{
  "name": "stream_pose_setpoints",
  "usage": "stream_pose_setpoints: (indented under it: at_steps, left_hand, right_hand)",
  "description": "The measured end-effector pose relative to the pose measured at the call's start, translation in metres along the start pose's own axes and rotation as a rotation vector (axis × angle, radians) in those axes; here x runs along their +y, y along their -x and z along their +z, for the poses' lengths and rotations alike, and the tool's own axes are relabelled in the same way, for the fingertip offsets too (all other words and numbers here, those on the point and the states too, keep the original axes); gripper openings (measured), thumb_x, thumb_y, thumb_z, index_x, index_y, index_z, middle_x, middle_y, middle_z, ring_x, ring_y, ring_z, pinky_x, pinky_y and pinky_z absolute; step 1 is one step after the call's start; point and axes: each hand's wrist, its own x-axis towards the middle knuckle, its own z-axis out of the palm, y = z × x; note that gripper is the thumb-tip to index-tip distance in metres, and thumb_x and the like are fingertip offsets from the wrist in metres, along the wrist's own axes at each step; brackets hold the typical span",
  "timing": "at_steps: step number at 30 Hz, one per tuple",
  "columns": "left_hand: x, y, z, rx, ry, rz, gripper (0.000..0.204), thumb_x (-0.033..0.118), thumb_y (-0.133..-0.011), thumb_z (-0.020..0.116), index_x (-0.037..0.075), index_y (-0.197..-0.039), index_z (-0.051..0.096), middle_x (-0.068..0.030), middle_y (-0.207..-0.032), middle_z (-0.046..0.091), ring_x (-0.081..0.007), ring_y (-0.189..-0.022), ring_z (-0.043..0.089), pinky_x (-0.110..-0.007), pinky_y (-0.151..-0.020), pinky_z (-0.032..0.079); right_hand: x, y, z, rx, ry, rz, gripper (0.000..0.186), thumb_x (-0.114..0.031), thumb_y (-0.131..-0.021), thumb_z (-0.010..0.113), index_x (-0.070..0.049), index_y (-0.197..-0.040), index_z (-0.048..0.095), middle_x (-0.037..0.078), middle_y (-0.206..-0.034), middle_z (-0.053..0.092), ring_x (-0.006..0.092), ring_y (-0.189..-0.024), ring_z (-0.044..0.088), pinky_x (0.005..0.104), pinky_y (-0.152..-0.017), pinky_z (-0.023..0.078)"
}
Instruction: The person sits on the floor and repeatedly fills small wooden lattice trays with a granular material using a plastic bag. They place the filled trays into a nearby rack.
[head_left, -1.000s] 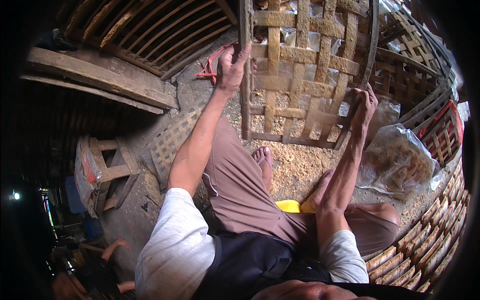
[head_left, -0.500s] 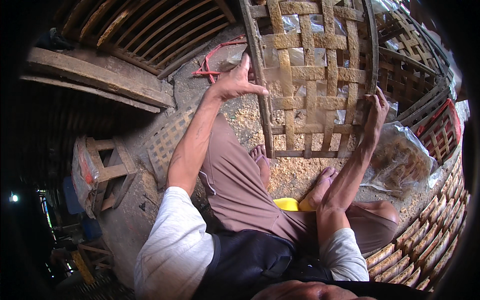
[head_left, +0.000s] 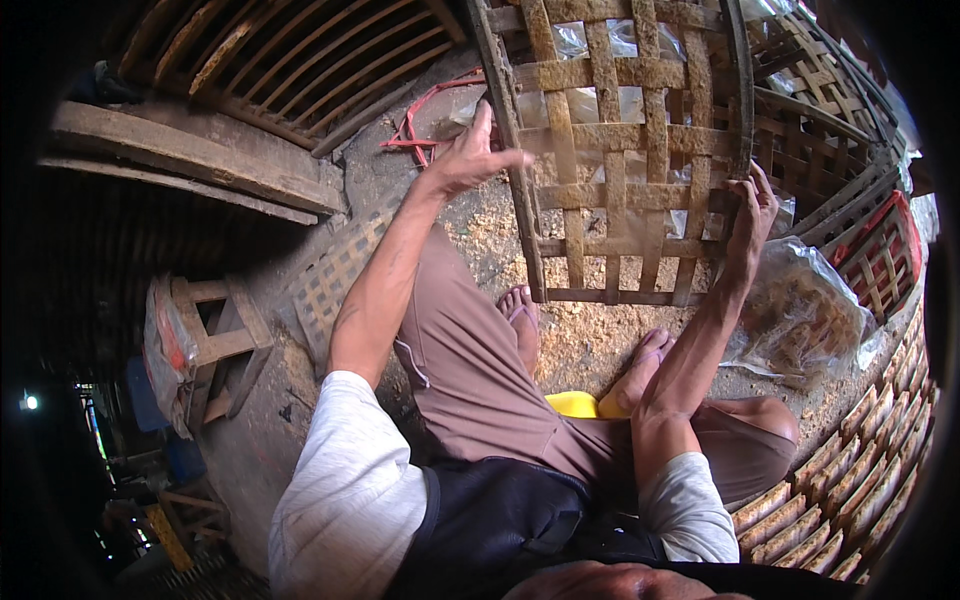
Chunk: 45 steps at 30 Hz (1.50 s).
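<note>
A woven bamboo tray with a dark wooden frame is held up before me, above the floor. Its slats are crusted with tan crumbs, and its far end runs out of the picture. My left hand grips the left rail, the thumb reaching across the front and some fingertips hidden behind. On the opposite rail, my right hand is closed with bent fingers. Through the gaps in the weave, crumbs and clear plastic show behind the tray.
Framed woven trays lean at the right. Below them sits a clear plastic bag of brownish matter. A wooden stool stands left, beside a flat woven panel. Slatted pieces line the lower right. Something yellow lies between my feet.
The tray has shifted slightly up and to the left in the picture. Both hands have moved a little with it, still on its rails.
</note>
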Motion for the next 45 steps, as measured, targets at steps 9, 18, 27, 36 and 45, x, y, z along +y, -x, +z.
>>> stream_pose_setpoints:
  at_steps: [9,18,27,36,45]
  left_hand:
    - [0.03,0.008,0.001,-0.144,0.197,0.056,0.111,0.021,-0.078,0.082,-0.006,-0.151,0.003,-0.0187,-0.141,0.047,-0.0248,-0.126,0.05,-0.037,-0.107,0.041]
    - [-0.011,-0.012,-0.004,0.275,-0.308,0.138,0.081,0.047,-0.091,0.064,-0.009,-0.141,0.034,-0.0268,-0.135,0.051,-0.0333,-0.123,0.053,-0.043,-0.106,0.042]
    - [0.04,0.001,0.007,0.158,0.155,0.109,0.063,0.022,-0.088,0.073,-0.003,-0.137,0.043,-0.0148,-0.121,0.062,-0.0167,-0.111,0.059,-0.031,-0.094,0.05]
    - [0.028,0.007,0.0,-0.002,0.114,0.123,0.065,0.019,-0.088,0.073,0.002,-0.141,0.04,-0.0091,-0.108,0.068,-0.0174,-0.098,0.066,-0.032,-0.089,0.053]
    - [0.047,0.01,0.007,-0.063,0.13,-0.018,0.051,0.033,-0.088,0.073,0.002,-0.123,0.055,-0.0079,-0.098,0.067,-0.0133,-0.092,0.065,-0.03,-0.084,0.053]
  right_hand:
    - [0.0,0.001,0.012,0.077,-0.167,-0.001,0.038,-0.005,-0.088,0.057,0.002,-0.125,0.06,0.007,-0.09,0.071,0.0103,-0.078,0.065,0.0222,-0.075,0.049]
    - [-0.001,0.006,0.029,0.145,-0.251,-0.014,0.037,-0.006,-0.088,0.058,0.004,-0.124,0.057,0.01,-0.087,0.072,0.0119,-0.077,0.066,0.0226,-0.072,0.049]
    - [-0.01,0.004,0.022,0.209,-0.22,0.054,0.039,-0.008,-0.082,0.059,0.003,-0.119,0.061,0.008,-0.092,0.069,0.0147,-0.083,0.065,0.0274,-0.08,0.051]
    - [-0.013,0.003,0.019,0.243,-0.24,-0.05,0.035,-0.01,-0.084,0.06,0.004,-0.117,0.062,0.01,-0.088,0.071,0.0153,-0.085,0.066,0.0284,-0.08,0.05]
    - [-0.032,0.007,0.006,0.276,-0.125,-0.127,0.027,-0.012,-0.083,0.06,0.002,-0.106,0.065,0.007,-0.088,0.068,0.0149,-0.086,0.062,0.0284,-0.081,0.047]
